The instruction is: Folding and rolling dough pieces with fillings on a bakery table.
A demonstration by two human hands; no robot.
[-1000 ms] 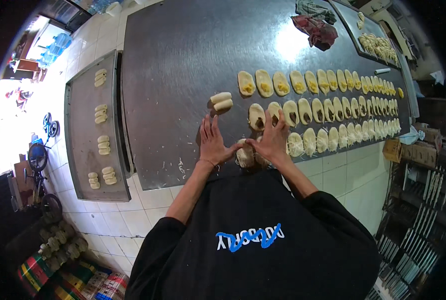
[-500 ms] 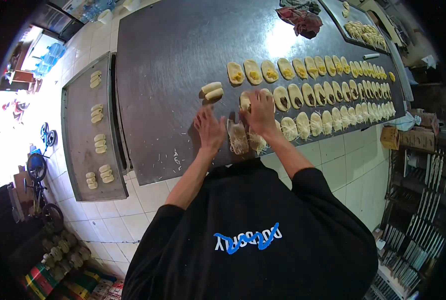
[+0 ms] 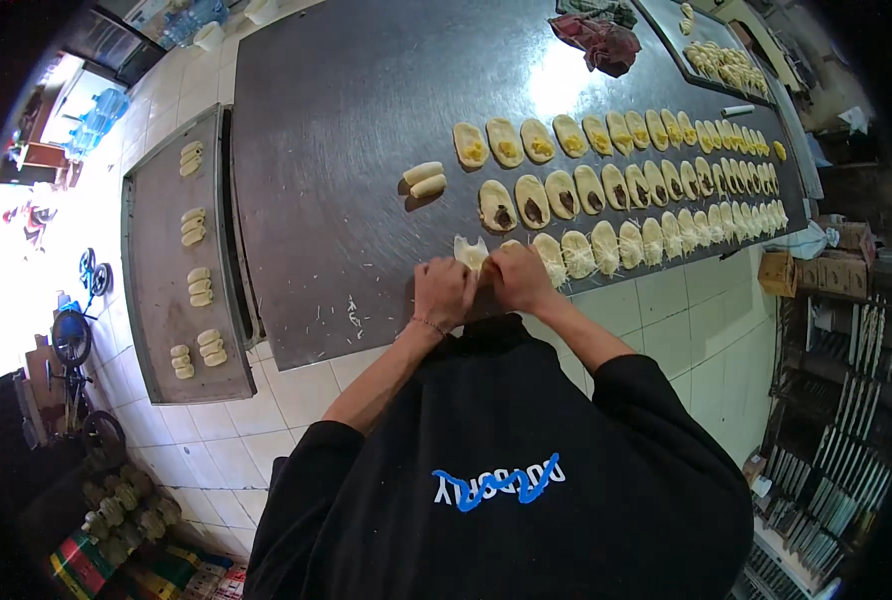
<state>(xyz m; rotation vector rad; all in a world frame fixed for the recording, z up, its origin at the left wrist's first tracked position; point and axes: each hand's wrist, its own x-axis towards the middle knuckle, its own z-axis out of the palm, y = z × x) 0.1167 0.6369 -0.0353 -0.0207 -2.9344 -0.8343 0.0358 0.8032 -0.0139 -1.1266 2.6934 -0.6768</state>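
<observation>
Near the front edge of the table, my left hand (image 3: 444, 292) and my right hand (image 3: 522, 277) are closed, fingers curled, on the near end of a flat dough piece (image 3: 471, 252). Its far end shows pale between them; the rest is hidden under my fingers. Just right of my right hand begins a row of dough ovals with white shreds (image 3: 606, 247). Beyond it runs a row of dough ovals with dark filling (image 3: 532, 201), then one of ovals with yellow filling (image 3: 507, 143). Rolled dough pieces (image 3: 425, 181) lie side by side, farther off to the left.
A baking tray (image 3: 156, 300) with several small groups of dough rolls stands left of the metal table (image 3: 336, 120). Loose white shreds (image 3: 354, 315) are scattered near the front edge. At the far side lie crumpled cloths (image 3: 601, 42) and another tray (image 3: 674, 42) heaped with dough pieces.
Both hands have drawn back toward me and closed on the shred-topped dough piece. My right hand has left the dark-filled row, uncovering its first ovals.
</observation>
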